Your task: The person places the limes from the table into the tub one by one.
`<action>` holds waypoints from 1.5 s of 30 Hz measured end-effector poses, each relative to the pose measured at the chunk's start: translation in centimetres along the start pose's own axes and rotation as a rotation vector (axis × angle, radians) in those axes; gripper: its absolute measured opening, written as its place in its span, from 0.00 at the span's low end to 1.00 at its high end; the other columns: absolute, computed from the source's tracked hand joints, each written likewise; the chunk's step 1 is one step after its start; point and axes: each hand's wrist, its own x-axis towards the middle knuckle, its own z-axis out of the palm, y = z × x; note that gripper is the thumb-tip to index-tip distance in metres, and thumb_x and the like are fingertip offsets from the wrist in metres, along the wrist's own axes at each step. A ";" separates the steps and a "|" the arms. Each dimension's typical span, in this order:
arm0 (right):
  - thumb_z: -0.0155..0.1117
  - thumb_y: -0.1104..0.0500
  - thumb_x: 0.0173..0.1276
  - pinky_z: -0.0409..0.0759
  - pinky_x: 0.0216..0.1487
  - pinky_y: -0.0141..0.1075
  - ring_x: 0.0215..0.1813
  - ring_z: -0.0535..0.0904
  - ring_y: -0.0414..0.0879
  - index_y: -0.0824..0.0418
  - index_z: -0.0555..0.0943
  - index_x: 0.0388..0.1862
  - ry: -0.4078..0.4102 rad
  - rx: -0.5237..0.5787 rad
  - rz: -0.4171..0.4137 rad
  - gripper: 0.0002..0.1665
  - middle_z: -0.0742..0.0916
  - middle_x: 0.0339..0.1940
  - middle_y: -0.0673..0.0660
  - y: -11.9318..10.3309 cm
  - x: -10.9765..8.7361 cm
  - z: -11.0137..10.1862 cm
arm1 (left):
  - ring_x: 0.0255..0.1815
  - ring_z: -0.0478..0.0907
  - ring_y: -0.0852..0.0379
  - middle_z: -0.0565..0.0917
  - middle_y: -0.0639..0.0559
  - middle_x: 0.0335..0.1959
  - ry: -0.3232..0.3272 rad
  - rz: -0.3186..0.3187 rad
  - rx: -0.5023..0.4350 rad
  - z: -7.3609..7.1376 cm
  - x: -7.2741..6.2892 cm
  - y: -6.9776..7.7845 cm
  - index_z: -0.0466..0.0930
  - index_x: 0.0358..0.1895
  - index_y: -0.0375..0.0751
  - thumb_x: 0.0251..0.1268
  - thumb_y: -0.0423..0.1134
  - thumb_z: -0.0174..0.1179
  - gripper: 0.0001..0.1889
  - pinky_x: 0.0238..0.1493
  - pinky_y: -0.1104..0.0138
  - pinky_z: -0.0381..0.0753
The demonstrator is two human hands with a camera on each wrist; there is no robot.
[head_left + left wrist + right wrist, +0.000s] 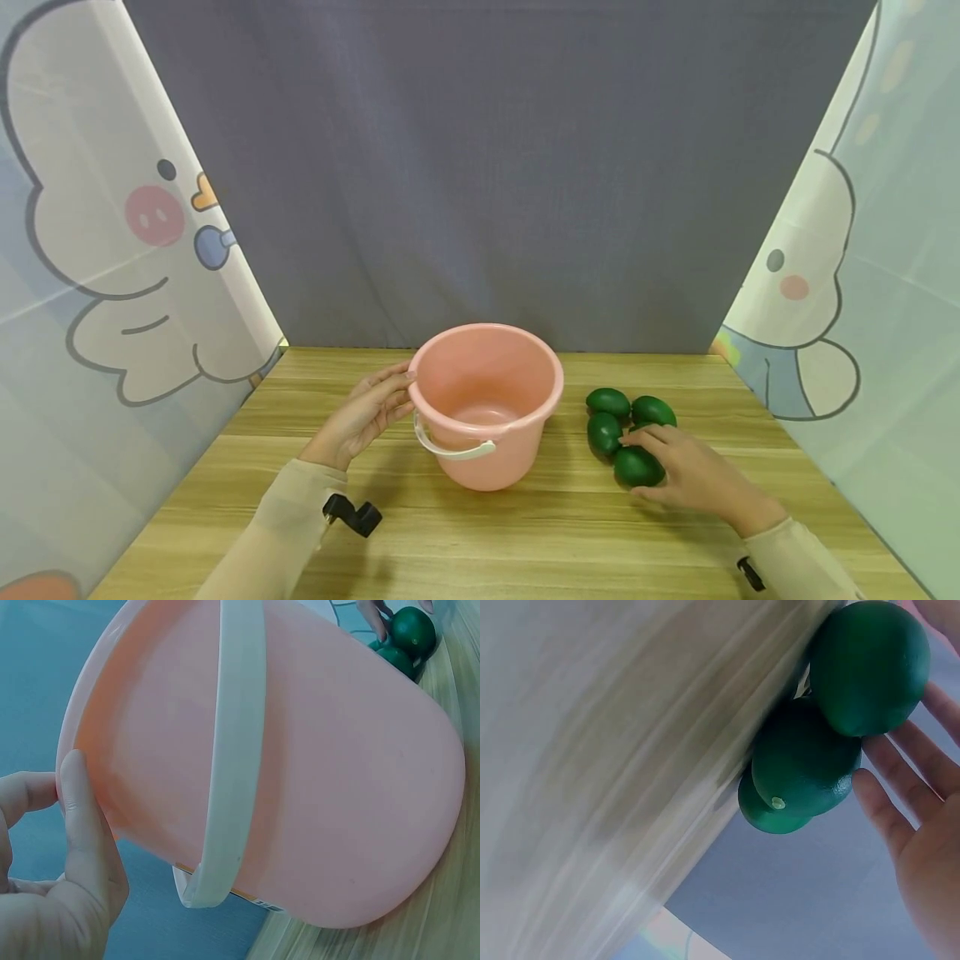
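Observation:
A pink bucket (487, 454) with a white handle (457, 452) stands upright on the wooden table. At its left rim is my left hand (367, 417), pinching the edge between thumb and fingers; the left wrist view shows the thumb (77, 784) against the bucket. To the bucket's right lies a cluster of several dark green, smooth avocados (608, 402). Over the cluster, my right hand (693, 471) spreads its thumb and fingers around the nearest avocado (637, 467). Its fingers look mostly straight beside that avocado (870, 667) in the right wrist view. One avocado is partly hidden under the hand.
The wooden table (480, 550) ends at a dark grey cloth (495, 167) behind the bucket. Cartoon-printed curtains (900, 250) hang at both sides. A black wrist mount (352, 514) sits on the left sleeve.

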 end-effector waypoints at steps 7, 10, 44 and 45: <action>0.86 0.46 0.42 0.88 0.45 0.49 0.50 0.82 0.51 0.57 0.82 0.55 -0.031 0.003 0.002 0.41 0.83 0.51 0.52 -0.4 0.0 0.0 | 0.42 0.82 0.63 0.78 0.44 0.55 0.000 0.002 0.002 0.0 0.0 0.0 0.59 0.75 0.31 0.79 0.36 0.53 0.27 0.46 0.74 0.85; 0.86 0.49 0.42 0.87 0.45 0.49 0.51 0.82 0.52 0.57 0.82 0.56 -0.051 0.008 0.006 0.40 0.83 0.52 0.53 -0.4 0.0 -0.1 | 0.42 0.82 0.63 0.78 0.44 0.55 0.005 0.001 0.005 0.0 0.0 0.0 0.60 0.75 0.32 0.79 0.36 0.53 0.27 0.46 0.74 0.85; 0.84 0.57 0.44 0.87 0.46 0.47 0.52 0.81 0.50 0.57 0.82 0.57 -0.075 0.022 -0.015 0.38 0.82 0.51 0.48 -0.5 -0.2 0.2 | 0.42 0.81 0.63 0.78 0.46 0.52 -0.007 -0.002 -0.025 0.0 0.2 -0.2 0.56 0.75 0.28 0.79 0.35 0.52 0.29 0.50 0.74 0.85; 0.84 0.57 0.44 0.88 0.45 0.47 0.52 0.81 0.50 0.57 0.82 0.57 -0.074 0.023 -0.015 0.38 0.83 0.51 0.48 -0.5 -0.2 0.2 | 0.42 0.81 0.63 0.78 0.46 0.52 -0.006 -0.003 -0.025 0.0 0.2 -0.2 0.56 0.75 0.29 0.79 0.35 0.52 0.29 0.50 0.74 0.84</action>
